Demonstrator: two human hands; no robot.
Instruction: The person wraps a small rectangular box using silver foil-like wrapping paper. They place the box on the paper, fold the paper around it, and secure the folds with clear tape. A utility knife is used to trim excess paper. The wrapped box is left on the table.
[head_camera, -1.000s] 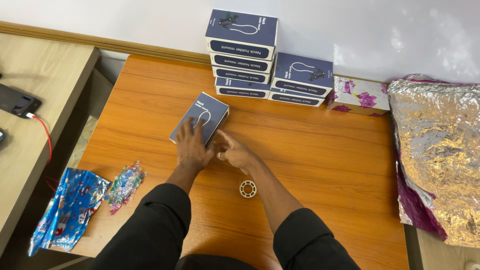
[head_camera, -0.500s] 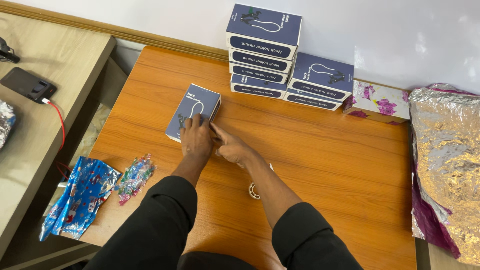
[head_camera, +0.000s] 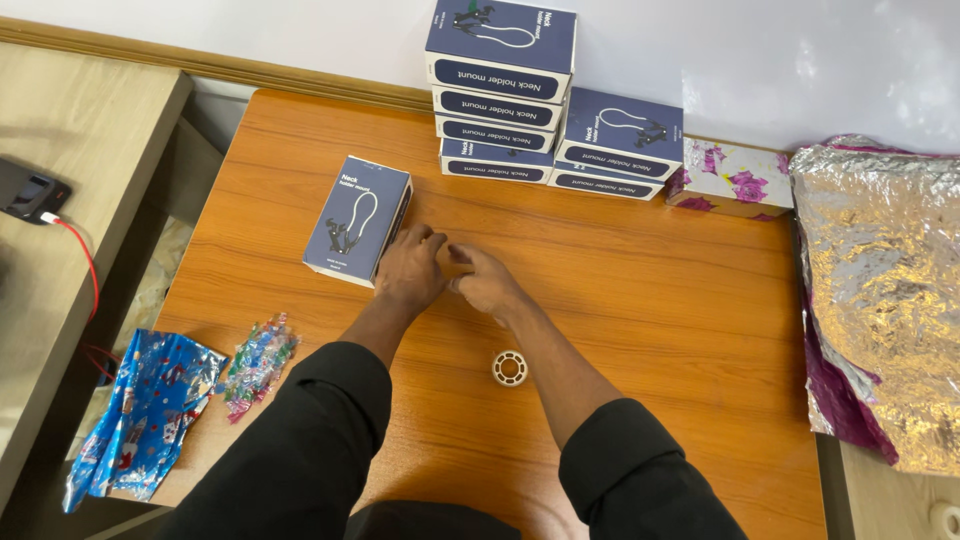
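A dark blue box (head_camera: 355, 218) with a white line drawing lies flat on the orange wooden table (head_camera: 650, 290), left of centre. My left hand (head_camera: 410, 268) rests on the table against the box's right side, fingers curled together. My right hand (head_camera: 485, 280) lies just right of it, fingertips drawn together and touching the left hand's fingers. I see nothing held in either hand. A small roll of clear tape (head_camera: 509, 368) sits on the table nearer me, beside my right forearm.
Two stacks of matching blue boxes (head_camera: 500, 90) (head_camera: 620, 140) stand against the back wall, with a floral-wrapped box (head_camera: 730, 180) to their right. Silver foil wrap (head_camera: 880, 290) covers the right edge. Blue patterned paper (head_camera: 140, 410) and a crumpled scrap (head_camera: 255, 360) lie front left. A phone on a red cable (head_camera: 25, 190) sits on the side desk.
My left hand has slid off the top of the blue box to its right side. The box has shifted left and turned a little. My right hand stayed close beside the left.
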